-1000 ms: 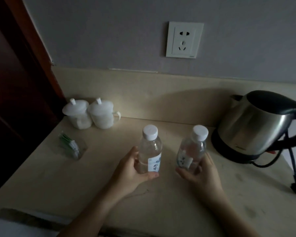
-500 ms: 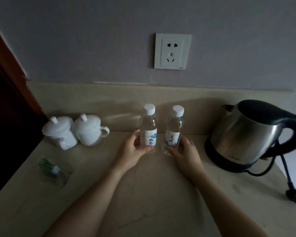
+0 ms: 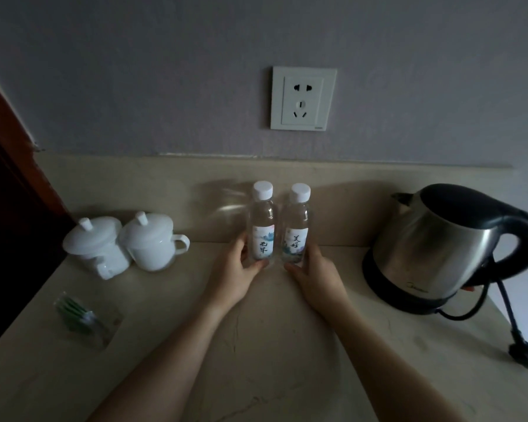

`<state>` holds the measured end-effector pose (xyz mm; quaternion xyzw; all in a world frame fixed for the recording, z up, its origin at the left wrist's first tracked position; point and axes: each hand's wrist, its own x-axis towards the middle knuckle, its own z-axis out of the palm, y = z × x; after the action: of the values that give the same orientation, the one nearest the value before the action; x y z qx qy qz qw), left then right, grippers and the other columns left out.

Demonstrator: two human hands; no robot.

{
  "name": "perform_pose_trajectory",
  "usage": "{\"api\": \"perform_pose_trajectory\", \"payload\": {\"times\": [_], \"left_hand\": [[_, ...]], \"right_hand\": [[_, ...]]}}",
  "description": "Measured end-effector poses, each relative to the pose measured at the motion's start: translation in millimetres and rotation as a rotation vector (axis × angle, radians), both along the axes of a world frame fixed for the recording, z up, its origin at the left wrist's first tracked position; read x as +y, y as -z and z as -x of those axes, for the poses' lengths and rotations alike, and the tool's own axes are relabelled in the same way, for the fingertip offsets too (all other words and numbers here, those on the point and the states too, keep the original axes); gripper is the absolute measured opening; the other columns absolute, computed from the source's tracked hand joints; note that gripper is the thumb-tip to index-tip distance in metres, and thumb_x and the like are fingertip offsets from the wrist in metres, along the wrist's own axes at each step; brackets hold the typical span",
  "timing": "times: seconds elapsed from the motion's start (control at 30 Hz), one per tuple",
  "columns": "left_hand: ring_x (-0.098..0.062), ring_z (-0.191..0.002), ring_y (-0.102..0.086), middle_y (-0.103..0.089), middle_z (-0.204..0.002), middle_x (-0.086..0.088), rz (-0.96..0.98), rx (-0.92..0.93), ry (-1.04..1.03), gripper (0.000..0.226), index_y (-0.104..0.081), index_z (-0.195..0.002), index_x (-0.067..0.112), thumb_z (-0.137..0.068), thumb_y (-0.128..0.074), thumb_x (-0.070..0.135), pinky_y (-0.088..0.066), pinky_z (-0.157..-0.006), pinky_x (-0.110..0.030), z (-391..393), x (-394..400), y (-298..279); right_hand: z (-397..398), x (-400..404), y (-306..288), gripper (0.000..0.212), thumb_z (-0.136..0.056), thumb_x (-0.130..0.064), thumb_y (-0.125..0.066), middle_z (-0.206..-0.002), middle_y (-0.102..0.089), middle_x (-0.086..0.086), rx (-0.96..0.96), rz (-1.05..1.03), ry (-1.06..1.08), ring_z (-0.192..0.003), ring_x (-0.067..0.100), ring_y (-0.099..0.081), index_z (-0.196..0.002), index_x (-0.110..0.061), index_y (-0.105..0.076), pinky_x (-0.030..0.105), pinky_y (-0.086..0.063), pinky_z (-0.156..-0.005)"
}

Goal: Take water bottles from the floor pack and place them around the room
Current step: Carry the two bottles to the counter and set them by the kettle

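Observation:
Two small clear water bottles with white caps stand upright side by side at the back of the beige counter [image 3: 272, 345], close to the backsplash. My left hand [image 3: 237, 272] grips the base of the left bottle [image 3: 262, 229]. My right hand [image 3: 316, 274] grips the base of the right bottle [image 3: 296, 233]. The labels of both bottles face me. The floor pack is out of view.
Two white lidded cups [image 3: 119, 242] stand at the back left. A steel electric kettle [image 3: 439, 248] on its black base sits at the right, its cord and plug [image 3: 525, 354] trailing to the counter's right edge. A sachet packet [image 3: 83, 318] lies front left. A wall socket [image 3: 302, 99] is above.
Both hands have pushed the bottles from the middle of the counter to the back, drawing them closer together and upright near the backsplash.

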<state>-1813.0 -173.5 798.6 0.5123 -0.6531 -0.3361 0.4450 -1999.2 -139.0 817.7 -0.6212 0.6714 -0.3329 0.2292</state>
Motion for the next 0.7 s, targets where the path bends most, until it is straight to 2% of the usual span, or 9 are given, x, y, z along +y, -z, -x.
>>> {"api": "perform_pose_trajectory", "payload": {"times": [0.1, 0.2, 0.4, 0.53, 0.6, 0.7], "left_hand": [[-0.007, -0.111, -0.066, -0.068, -0.124, 0.012, -0.005, -0.034, -0.034, 0.066, -0.050, -0.133, 0.035, -0.076, -0.080, 0.025, -0.053, -0.098, -0.040, 0, -4, 6], [-0.009, -0.112, -0.065, -0.068, -0.123, 0.009, 0.004, -0.023, -0.047, 0.063, -0.051, -0.131, 0.034, -0.073, -0.077, 0.033, -0.053, -0.098, -0.043, 0, -8, 12], [-0.016, -0.112, -0.063, -0.061, -0.119, 0.002, 0.079, -0.103, -0.063, 0.060, -0.054, -0.132, 0.023, -0.078, -0.079, 0.024, -0.052, -0.097, -0.042, 0, -16, 23], [-0.015, -0.115, -0.064, -0.063, -0.123, 0.003, 0.053, -0.114, -0.064, 0.061, -0.053, -0.132, 0.027, -0.076, -0.078, 0.028, -0.052, -0.098, -0.042, -1, -16, 22], [-0.014, -0.116, -0.063, -0.064, -0.125, 0.004, 0.016, -0.135, -0.085, 0.063, -0.051, -0.131, 0.030, -0.073, -0.074, 0.038, -0.052, -0.098, -0.043, 0, -11, 15], [-0.015, -0.129, -0.054, -0.054, -0.141, 0.001, -0.053, -0.115, -0.159, 0.085, -0.036, -0.143, 0.026, -0.069, -0.073, 0.044, -0.046, -0.107, -0.041, 4, 5, 4]], "right_hand": [[-4, -7, 3, 0.043, -0.085, -0.034, -0.070, -0.115, -0.068, 0.007, 0.032, 0.016, 0.034, -0.105, 0.028, -0.063, -0.120, -0.017, -0.053, 0.027, -0.041, -0.074], [-8, -12, 3, 0.043, -0.082, -0.033, -0.073, -0.111, -0.069, 0.005, 0.046, 0.060, 0.055, -0.102, 0.027, -0.063, -0.119, -0.018, -0.055, 0.026, -0.038, -0.074], [-8, -12, 3, 0.038, -0.081, -0.031, -0.075, -0.107, -0.068, 0.002, 0.090, 0.086, 0.074, -0.098, 0.022, -0.061, -0.113, -0.017, -0.059, 0.023, -0.033, -0.068], [-5, -17, 9, 0.040, -0.081, -0.030, -0.075, -0.111, -0.067, 0.004, 0.049, 0.088, 0.041, -0.102, 0.022, -0.061, -0.115, -0.018, -0.058, 0.025, -0.038, -0.075], [-4, -19, 10, 0.042, -0.081, -0.031, -0.074, -0.115, -0.066, 0.005, 0.026, 0.084, 0.021, -0.106, 0.024, -0.060, -0.116, -0.018, -0.057, 0.028, -0.043, -0.081], [-5, -17, 6, 0.057, -0.073, -0.039, -0.076, -0.118, -0.063, 0.007, -0.049, 0.055, 0.006, -0.110, 0.027, -0.059, -0.121, -0.018, -0.052, 0.039, -0.050, -0.091]]}}
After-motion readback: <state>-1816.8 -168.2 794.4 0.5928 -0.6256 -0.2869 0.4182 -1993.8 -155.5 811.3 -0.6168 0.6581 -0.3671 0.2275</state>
